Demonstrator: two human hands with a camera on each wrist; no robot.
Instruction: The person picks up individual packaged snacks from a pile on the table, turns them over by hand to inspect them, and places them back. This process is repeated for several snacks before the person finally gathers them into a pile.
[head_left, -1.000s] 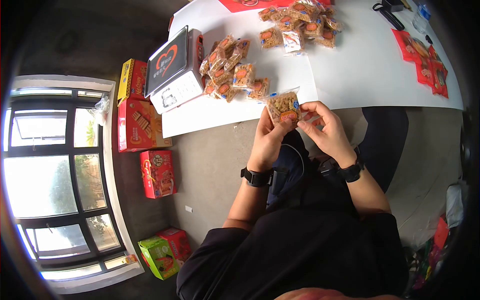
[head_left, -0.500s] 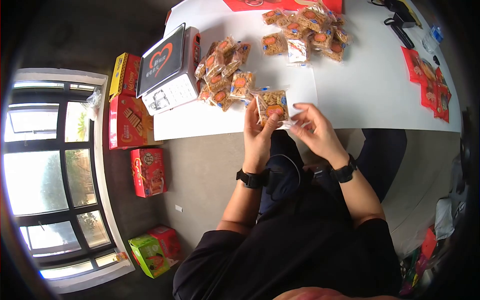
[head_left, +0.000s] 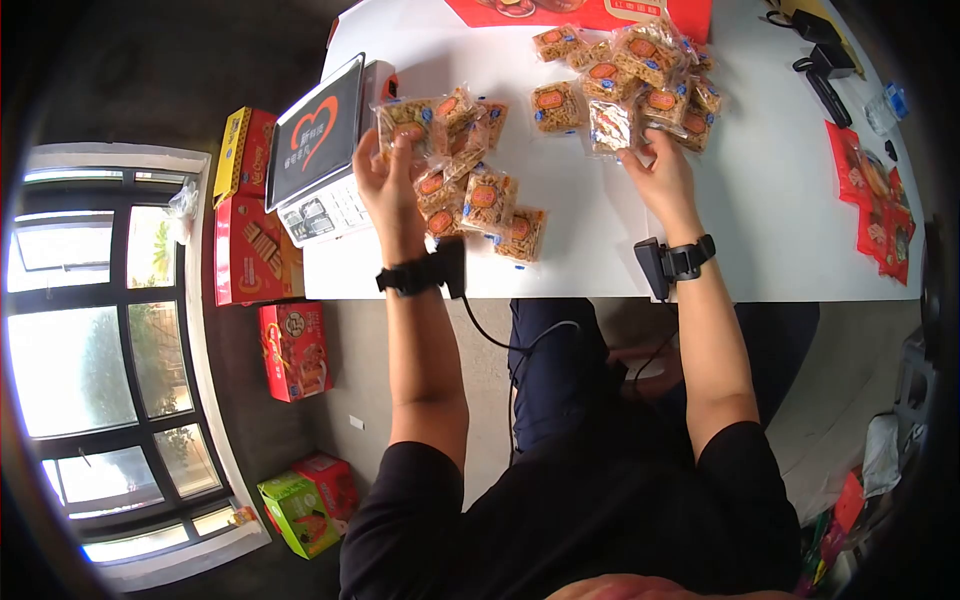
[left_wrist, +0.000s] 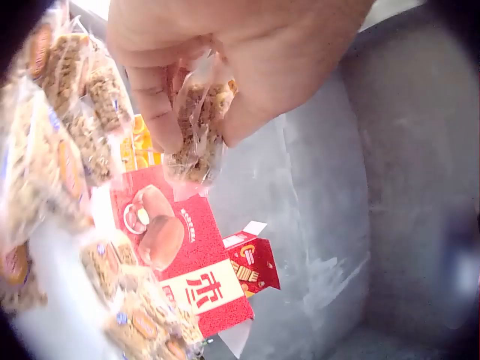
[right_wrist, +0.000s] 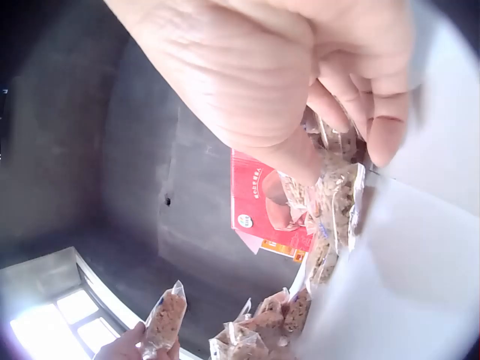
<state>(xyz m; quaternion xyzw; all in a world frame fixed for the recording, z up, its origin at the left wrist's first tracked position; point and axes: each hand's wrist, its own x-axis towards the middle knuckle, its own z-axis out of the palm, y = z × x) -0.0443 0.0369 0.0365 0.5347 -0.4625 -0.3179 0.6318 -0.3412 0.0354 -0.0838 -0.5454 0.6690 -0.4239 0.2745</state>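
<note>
My left hand (head_left: 392,195) grips a clear-wrapped crispy grain snack packet (head_left: 403,122), thumb across its face, above the left pile of similar packets (head_left: 488,196). In the left wrist view, that packet (left_wrist: 196,139) sits edge-on between thumb and fingers. My right hand (head_left: 668,185) is at the near edge of the right pile (head_left: 650,55). Its thumb and fingers are spread apart beside a packet with a shiny silver side (head_left: 611,126). In the right wrist view, the right hand (right_wrist: 300,82) has its fingertips right at the packets (right_wrist: 337,191) and partly hides them.
A white box with a black top (head_left: 318,135) stands at the table's left. Red pouches (head_left: 870,205), a bottle (head_left: 886,108) and a black device (head_left: 825,90) lie right. A red printed sheet (head_left: 590,12) is at the back. Snack boxes (head_left: 255,250) stand beyond the table's left edge.
Both hands were together at the table's near edge around one packet. The left hand has carried it left to above the left pile; the right has let go and moved forward to the right pile.
</note>
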